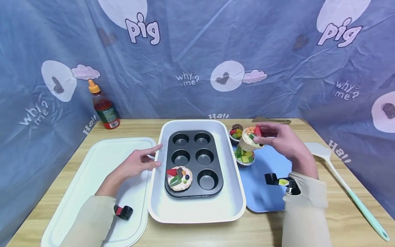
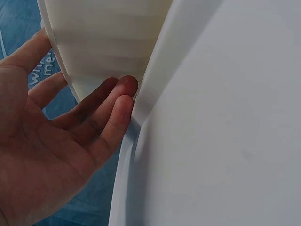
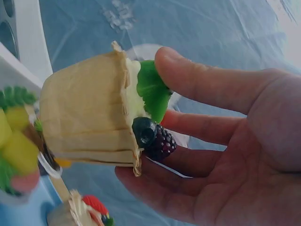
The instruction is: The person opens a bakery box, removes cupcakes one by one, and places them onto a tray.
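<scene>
Above the blue tray [image 1: 268,178], my right hand [image 1: 279,140] holds a toy cupcake [image 1: 249,140] by its fruit topping. Its pale pleated cup [image 3: 89,108] points away from the palm in the right wrist view, with a green leaf and dark berries near the fingers. My left hand [image 1: 139,163] rests its fingers and thumb at the left rim of a white basin [image 1: 197,214]. The fingers look loosely extended in the left wrist view. In the basin lies a dark muffin pan [image 1: 192,171], with a fruit-topped cupcake [image 1: 179,178] in its front left cup.
Fruit-topped cups, including a green-yellow one [image 1: 245,157] and a chocolate-topped one [image 1: 236,133], stand on the blue tray. A white tray [image 1: 108,147] lies left. A sauce bottle [image 1: 106,109] stands behind it. Far right lies a spatula [image 1: 348,188]; wooden tongs [image 1: 271,120] lie behind.
</scene>
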Action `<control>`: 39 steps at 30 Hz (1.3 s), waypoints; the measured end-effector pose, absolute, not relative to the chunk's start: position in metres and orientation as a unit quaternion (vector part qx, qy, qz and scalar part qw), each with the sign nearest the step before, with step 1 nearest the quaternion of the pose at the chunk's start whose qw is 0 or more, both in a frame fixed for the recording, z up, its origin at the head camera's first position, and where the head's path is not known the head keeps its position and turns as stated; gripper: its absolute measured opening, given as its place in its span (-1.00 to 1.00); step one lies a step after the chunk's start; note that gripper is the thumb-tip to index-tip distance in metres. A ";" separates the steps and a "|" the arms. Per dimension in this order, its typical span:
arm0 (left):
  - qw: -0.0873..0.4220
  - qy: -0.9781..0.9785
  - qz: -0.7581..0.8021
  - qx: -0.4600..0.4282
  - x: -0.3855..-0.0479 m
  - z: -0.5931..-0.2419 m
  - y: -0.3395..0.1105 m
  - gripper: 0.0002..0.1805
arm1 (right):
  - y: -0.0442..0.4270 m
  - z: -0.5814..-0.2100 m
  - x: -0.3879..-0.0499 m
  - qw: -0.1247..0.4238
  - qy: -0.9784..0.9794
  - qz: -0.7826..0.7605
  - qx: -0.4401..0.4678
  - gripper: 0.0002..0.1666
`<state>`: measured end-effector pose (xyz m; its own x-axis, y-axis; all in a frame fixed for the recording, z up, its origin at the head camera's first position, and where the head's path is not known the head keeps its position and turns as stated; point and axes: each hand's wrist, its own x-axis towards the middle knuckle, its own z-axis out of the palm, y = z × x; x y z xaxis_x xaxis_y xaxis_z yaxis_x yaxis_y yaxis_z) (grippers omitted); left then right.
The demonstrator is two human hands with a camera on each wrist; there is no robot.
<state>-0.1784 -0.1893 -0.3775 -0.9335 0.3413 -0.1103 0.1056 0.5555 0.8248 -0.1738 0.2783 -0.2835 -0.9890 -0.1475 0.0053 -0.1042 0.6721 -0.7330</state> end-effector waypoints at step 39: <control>0.129 0.862 0.467 0.148 -0.179 -0.379 -0.191 -0.21 | 0.340 -0.321 -0.179 0.085 0.926 -0.366 -0.042 -0.14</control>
